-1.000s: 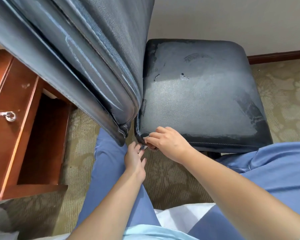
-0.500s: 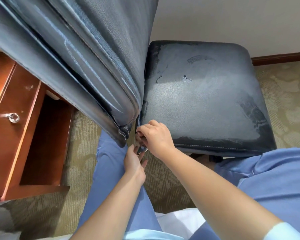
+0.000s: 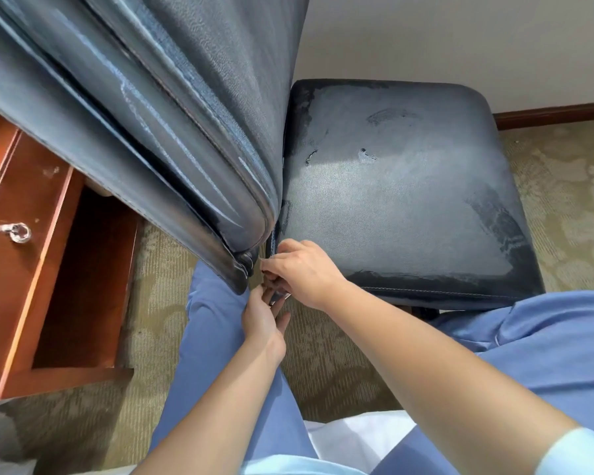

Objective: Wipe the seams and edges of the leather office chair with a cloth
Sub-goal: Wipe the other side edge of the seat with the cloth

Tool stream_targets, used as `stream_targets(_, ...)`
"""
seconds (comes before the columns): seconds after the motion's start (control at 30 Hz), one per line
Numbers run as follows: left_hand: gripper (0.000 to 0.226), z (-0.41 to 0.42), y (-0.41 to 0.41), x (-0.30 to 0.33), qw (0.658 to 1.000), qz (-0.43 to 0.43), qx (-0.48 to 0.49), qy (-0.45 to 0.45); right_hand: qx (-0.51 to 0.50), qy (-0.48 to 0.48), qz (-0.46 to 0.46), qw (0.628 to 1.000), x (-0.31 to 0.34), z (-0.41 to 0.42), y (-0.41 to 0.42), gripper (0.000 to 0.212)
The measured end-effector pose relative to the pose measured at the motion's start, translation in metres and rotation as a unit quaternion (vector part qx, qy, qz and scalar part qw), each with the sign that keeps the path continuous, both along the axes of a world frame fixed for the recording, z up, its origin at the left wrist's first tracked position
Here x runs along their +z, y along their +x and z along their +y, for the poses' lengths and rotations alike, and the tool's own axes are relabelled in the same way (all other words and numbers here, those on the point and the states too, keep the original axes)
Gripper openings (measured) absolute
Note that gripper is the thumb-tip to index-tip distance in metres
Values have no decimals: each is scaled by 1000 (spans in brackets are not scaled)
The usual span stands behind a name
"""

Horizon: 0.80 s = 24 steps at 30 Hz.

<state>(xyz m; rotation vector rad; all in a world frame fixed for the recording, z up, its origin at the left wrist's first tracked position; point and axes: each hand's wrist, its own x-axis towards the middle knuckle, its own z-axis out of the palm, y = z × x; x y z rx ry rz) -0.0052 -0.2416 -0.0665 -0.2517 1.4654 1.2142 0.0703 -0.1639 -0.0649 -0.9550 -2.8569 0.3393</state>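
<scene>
Head view shows my right hand (image 3: 302,269) has slid from the seat's front edge up to the corner where the seat (image 3: 391,186) meets the backrest (image 3: 151,132), fingers curled over a small dark bit I take for the cloth (image 3: 277,296), mostly hidden. My left hand (image 3: 263,320) has come up close beneath, fingers fairly straight, touching the same spot. I judge the wiping has reached the corner seam; the seat top's dusty edges are still untouched.
</scene>
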Motion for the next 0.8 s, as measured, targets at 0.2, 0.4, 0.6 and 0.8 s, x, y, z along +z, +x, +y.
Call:
stream_targets(0.2,19,3,-5,3,1000,-3,-2,17,-160,-82,30,983,7,12,-9,6)
stream_targets(0.4,26,4,-1,2,1000,-7,2,20,10,-53,7,999,-1,-2,11,23)
stream_targets(0.6,22,4,3,1,1000,-3,0,23,-52,-20,1,998,1,6,9,26)
stream_targets(0.8,23,-1,0,3,999,-13,-12,26,-65,-59,-54,995,12,15,5,31)
